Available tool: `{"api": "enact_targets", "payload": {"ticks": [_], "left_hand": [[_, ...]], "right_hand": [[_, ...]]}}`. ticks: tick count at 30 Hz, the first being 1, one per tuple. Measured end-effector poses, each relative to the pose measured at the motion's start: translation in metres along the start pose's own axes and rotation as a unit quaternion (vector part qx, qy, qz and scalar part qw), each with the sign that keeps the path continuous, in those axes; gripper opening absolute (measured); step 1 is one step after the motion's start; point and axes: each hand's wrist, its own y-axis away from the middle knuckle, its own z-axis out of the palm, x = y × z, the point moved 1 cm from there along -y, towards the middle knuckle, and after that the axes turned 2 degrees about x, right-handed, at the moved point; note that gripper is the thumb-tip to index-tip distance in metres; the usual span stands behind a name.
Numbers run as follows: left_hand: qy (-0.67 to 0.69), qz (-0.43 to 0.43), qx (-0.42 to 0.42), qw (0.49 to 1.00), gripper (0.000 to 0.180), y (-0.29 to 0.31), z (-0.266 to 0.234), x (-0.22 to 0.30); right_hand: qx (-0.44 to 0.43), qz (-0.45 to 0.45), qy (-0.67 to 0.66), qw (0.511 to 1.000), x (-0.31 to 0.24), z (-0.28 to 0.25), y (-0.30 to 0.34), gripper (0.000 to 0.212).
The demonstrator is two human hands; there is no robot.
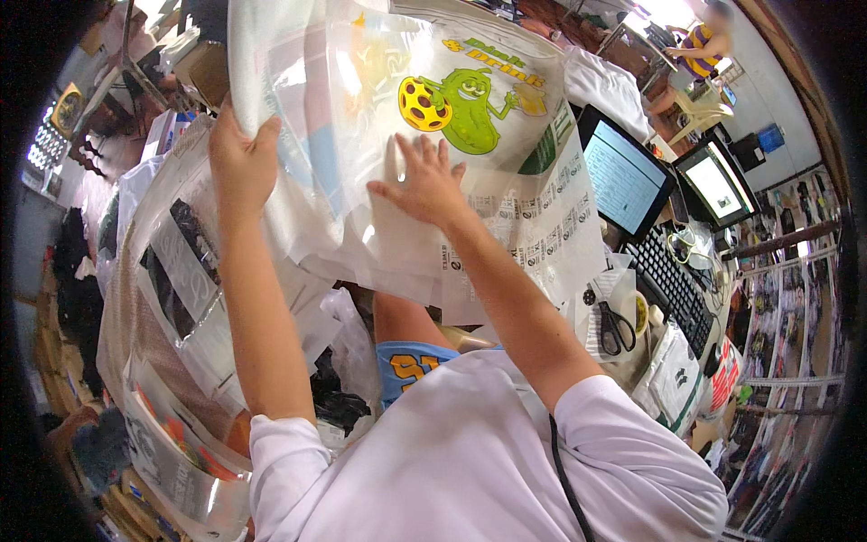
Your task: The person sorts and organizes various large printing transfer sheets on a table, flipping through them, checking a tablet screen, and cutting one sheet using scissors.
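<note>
A large translucent film sheet point(370, 257) spreads out in front of me. It carries a green pickle cartoon point(474, 113) with a yellow perforated ball, and rows of small dark label prints at its lower right. My left hand point(242, 167) is closed on the left edge of the sheet, where whitish layers rise past the thumb; how many layers it grips I cannot tell. With fingers spread, my right hand point(424, 185) rests flat on the film just below the cartoon and grasps nothing.
To the right stand a tablet-like screen point(623, 172), a second screen point(718, 185), a black keyboard point(673, 294) and black scissors point(617, 327). Clear plastic with printed sheets point(176, 271) bulges at my left. A person point(704, 45) is at the far right, near a pale chair point(700, 113).
</note>
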Motion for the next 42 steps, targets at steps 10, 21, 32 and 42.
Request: {"api": "enact_targets", "payload": {"ticks": [10, 21, 32, 42], "left_hand": [[-0.019, -0.045, -0.003, 0.999, 0.039, -0.005, -0.013, -0.007], [-0.007, -0.056, -0.012, 0.998, 0.043, -0.008, -0.023, -0.015], [-0.083, 0.025, 0.003, 0.996, 0.032, -0.013, -0.021, -0.005], [-0.074, 0.039, -0.001, 0.996, 0.032, -0.016, -0.036, -0.012]], "right_hand": [[-0.039, -0.091, 0.017, 0.995, 0.053, -0.01, 0.021, 0.065], [0.095, 0.036, -0.114, 0.988, 0.099, -0.128, 0.025, 0.045], [0.038, -0.126, 0.044, 0.99, -0.011, -0.013, 0.085, 0.076], [-0.12, -0.032, -0.217, 0.968, 0.041, -0.056, 0.059, 0.029]]}}
